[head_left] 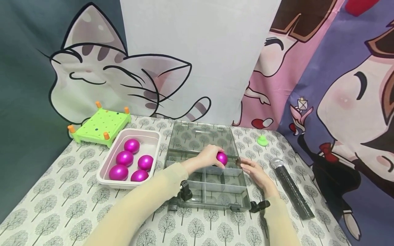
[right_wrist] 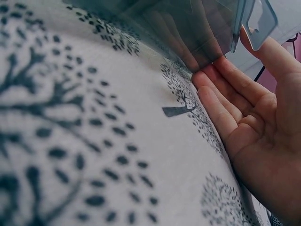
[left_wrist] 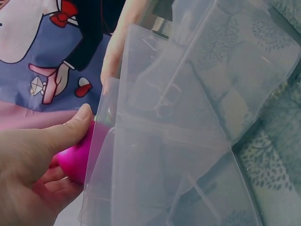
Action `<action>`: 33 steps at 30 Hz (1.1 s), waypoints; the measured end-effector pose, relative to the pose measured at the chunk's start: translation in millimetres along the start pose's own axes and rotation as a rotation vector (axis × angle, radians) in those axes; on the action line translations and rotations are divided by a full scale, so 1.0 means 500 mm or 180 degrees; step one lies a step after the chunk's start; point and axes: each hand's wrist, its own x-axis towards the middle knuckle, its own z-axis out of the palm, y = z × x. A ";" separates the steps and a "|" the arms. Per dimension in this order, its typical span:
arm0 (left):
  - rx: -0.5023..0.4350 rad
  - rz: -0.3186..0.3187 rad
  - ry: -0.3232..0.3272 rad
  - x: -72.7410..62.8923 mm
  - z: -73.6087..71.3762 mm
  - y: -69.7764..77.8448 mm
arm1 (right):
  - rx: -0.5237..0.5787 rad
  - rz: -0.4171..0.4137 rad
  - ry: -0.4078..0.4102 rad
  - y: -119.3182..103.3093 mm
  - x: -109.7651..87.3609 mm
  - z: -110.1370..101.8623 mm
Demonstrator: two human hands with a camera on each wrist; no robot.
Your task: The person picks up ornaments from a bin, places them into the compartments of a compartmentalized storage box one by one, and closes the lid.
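Observation:
My left hand (head_left: 209, 157) holds a shiny magenta ball (head_left: 222, 158) between thumb and fingers, over a compartment at the far right of a transparent grey divided box (head_left: 226, 188). In the left wrist view the thumb lies over the ball (left_wrist: 75, 160), partly behind the box's clear wall (left_wrist: 141, 103). The box's lid (head_left: 201, 136) is folded back behind it. My right hand (head_left: 257, 172) rests at the box's right side. Its fingers lie nearly straight against the box's lower edge, with the thumb up by a clear tab (right_wrist: 259, 26), in the right wrist view.
Several more magenta balls lie in a white tray (head_left: 155, 145) to the left. Behind it stands a green pegged stand (head_left: 103, 124) with orange feet. A small green duck (head_left: 262, 140) and a black microphone (head_left: 292, 189) are on the right. Printed curtains hang behind.

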 end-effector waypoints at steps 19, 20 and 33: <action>0.0149 -0.0010 -0.0031 -0.002 0.012 -0.003 | 0.0061 0.0071 0.0012 0.001 0.000 0.003; 0.0157 0.0001 -0.0050 -0.002 0.012 -0.003 | 0.0052 0.0072 0.0014 0.001 0.000 0.003; -0.0032 0.0115 -0.0198 -0.032 -0.042 0.012 | 0.0040 0.0063 -0.0037 -0.004 -0.004 0.003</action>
